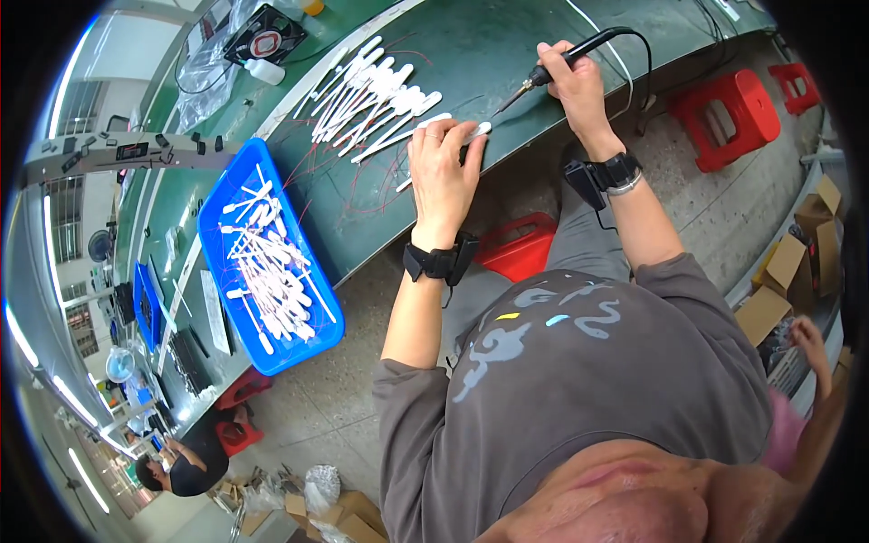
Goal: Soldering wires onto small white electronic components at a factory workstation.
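Observation:
My right hand is closed round the black handle of a soldering iron, whose metal tip slants down to the left. Just short of that tip, or touching it, is the rounded end of a white paddle-shaped stick; I cannot tell which. My left hand grips this stick on the green table, fingers bent over it and hiding part of it. Beyond that hand lies a fanned row of similar white sticks with thin red wires.
To the left, a blue tray full of white sticks and wires sits at the table edge. A black fan and a white bottle stand farther back. Red stools and cardboard boxes are at right. Other people are nearby.

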A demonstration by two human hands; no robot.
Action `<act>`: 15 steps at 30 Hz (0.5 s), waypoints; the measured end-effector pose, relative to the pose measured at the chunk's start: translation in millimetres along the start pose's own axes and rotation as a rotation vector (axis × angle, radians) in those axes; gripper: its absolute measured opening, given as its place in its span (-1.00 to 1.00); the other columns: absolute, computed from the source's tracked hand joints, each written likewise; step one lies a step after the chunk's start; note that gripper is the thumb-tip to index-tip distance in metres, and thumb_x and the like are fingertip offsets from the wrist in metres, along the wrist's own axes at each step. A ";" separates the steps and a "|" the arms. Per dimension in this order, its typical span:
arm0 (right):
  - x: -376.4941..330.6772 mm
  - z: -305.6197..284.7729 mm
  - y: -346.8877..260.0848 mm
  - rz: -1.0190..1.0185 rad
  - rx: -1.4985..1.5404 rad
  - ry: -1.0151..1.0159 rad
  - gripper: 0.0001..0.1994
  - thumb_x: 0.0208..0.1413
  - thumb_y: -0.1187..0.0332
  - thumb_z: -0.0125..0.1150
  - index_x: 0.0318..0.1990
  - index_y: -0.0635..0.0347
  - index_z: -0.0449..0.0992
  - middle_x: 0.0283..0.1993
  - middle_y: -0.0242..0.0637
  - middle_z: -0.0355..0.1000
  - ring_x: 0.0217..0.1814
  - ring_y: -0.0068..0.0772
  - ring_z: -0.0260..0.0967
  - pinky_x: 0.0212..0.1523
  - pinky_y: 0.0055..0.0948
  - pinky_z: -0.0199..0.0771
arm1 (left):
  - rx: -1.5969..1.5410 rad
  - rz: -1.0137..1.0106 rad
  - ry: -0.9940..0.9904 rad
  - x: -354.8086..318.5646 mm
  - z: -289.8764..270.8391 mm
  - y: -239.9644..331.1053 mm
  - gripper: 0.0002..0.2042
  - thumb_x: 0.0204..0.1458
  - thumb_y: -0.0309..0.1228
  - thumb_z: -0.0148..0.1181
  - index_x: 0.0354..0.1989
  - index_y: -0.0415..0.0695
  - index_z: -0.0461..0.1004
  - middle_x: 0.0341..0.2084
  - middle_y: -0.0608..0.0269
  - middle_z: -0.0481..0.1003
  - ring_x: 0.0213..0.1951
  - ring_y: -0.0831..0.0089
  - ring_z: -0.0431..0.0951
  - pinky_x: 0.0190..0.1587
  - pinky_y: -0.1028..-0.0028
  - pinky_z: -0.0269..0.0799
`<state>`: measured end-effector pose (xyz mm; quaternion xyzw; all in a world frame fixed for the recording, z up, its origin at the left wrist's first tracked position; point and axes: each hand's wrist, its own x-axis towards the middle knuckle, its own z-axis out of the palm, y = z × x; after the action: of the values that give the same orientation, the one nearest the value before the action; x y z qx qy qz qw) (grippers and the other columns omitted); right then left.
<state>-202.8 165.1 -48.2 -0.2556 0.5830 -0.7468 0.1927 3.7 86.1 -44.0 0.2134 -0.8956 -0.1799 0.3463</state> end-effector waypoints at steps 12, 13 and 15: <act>-2.0 2.8 1.1 -0.107 -0.195 -0.027 -0.72 0.22 0.27 0.16 -0.54 0.08 0.37 -0.62 -0.65 0.14 -0.63 -0.83 -0.06 -0.62 -0.64 -0.14 | -0.052 -0.108 -0.034 6.2 -2.4 2.3 -0.83 -0.11 -0.42 0.36 -0.34 -0.13 0.55 -0.32 0.23 0.49 -0.22 0.23 0.43 -0.15 0.29 0.29; -2.4 3.8 0.2 -0.107 -0.195 -0.023 -0.72 0.22 0.27 0.16 -0.54 0.08 0.37 -0.62 -0.65 0.15 -0.64 -0.83 -0.06 -0.62 -0.64 -0.14 | -0.056 -0.131 -0.053 6.7 -2.9 2.4 -0.83 -0.11 -0.42 0.36 -0.34 -0.13 0.55 -0.33 0.22 0.49 -0.22 0.23 0.43 -0.15 0.29 0.29; -2.6 4.8 -1.0 -0.109 -0.193 -0.015 -0.72 0.22 0.27 0.16 -0.54 0.08 0.37 -0.62 -0.65 0.15 -0.64 -0.83 -0.06 -0.62 -0.64 -0.13 | -0.062 -0.152 -0.074 7.3 -2.7 2.4 -0.83 -0.12 -0.41 0.35 -0.34 -0.13 0.55 -0.33 0.22 0.49 -0.22 0.23 0.43 -0.15 0.29 0.29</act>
<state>-197.8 163.2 -46.7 -0.3098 0.6360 -0.6945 0.1308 0.1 83.9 -37.1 0.2632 -0.8829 -0.2413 0.3050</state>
